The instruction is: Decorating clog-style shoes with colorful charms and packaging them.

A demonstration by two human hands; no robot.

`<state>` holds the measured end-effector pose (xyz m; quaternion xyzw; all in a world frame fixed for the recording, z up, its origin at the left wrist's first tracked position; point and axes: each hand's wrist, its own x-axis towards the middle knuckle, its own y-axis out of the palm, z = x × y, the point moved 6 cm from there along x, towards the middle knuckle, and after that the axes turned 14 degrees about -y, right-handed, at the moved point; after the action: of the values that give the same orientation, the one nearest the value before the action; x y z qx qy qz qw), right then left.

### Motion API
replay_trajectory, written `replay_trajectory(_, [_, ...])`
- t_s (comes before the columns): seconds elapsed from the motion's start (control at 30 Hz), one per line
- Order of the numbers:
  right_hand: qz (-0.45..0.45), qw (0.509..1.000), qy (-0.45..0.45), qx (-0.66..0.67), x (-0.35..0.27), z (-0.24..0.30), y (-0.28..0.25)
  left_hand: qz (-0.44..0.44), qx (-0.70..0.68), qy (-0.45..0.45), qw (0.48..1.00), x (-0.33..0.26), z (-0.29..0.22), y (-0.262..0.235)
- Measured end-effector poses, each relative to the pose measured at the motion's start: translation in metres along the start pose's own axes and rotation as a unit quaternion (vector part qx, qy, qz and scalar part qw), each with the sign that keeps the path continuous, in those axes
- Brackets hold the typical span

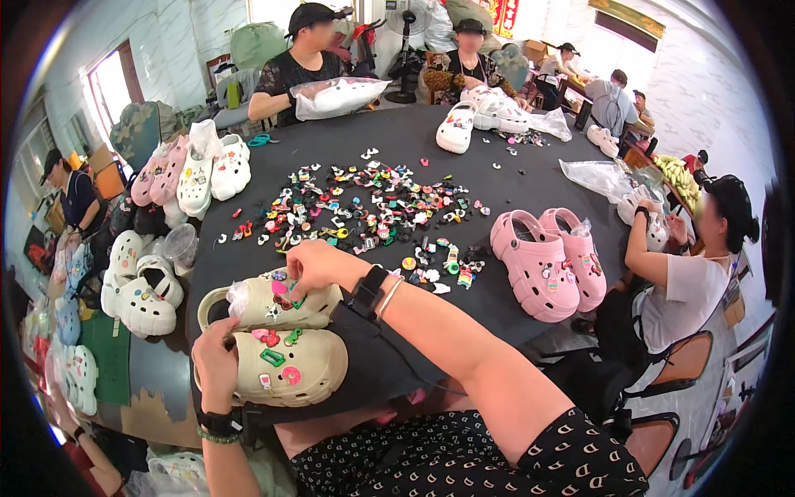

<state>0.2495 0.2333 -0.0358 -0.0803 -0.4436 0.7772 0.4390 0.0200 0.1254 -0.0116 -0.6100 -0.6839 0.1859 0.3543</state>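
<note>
At the far left edge, white clogs (137, 290) lie stacked beside a green mat (108, 352); further back, a row of pink and white clogs (195, 174) stands on the rim of the round black table (513, 178).

Left hand (215, 360): positioned at the near-left table edge, fingers curled together around the heel end of the near beige clog (290, 369). This clog lies on the table, toe pointing right, with green, pink and red charms seated in its upper surface. A black band and a green bead bracelet sit on the wrist.

Far beige clog (269, 302): lies just behind the near one, touching it, heel strap to the left, clear stuffing visible in the opening.

Right hand (319, 265): rests on top of the far beige clog, forearm crossing in from the lower right. Fingertips are drawn together and pressed down on a pink charm (280, 287) at the clog's upper surface. A black wrist strap and a silver bangle are worn on this arm.

Table centre: a loose spread of small coloured charms (373, 207), just beyond the right hand.

Right of centre: a pair of pink clogs (546, 261) stands side by side, apart from the beige pair. A seated person in a white shirt (687, 290) works at the right rim. Across the table, two further people handle white clogs (476, 116) and a clear bag (335, 95).
</note>
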Motion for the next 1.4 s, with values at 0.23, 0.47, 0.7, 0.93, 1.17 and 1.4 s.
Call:
replay_trajectory(0.23, [-0.152,0.988,-0.035,-0.011,-0.025,-0.006,-0.004,0.003,-0.014,0.01,1.0,0.007,-0.005,0.01])
replay_trajectory(0.47, [-0.201,0.979,-0.028,-0.031,-0.014,0.014,0.019,0.006,-0.122,-0.028,0.992,0.013,0.067,0.01])
replay_trajectory(0.7, [-0.286,0.949,-0.026,-0.126,-0.025,0.009,0.022,0.025,0.095,0.066,0.993,0.002,-0.011,0.001])
replay_trajectory(0.93, [-0.275,0.959,0.054,-0.051,-0.015,0.007,0.016,0.041,0.091,0.033,0.994,0.0,-0.018,-0.001])
replay_trajectory(1.17, [-0.294,0.949,0.071,-0.091,-0.01,0.01,0.022,0.049,0.059,0.047,0.996,-0.009,-0.033,-0.004])
replay_trajectory(1.4, [-0.267,0.954,0.103,-0.093,-0.001,-0.002,0.028,0.053,0.1,0.113,0.987,-0.008,-0.038,-0.003])
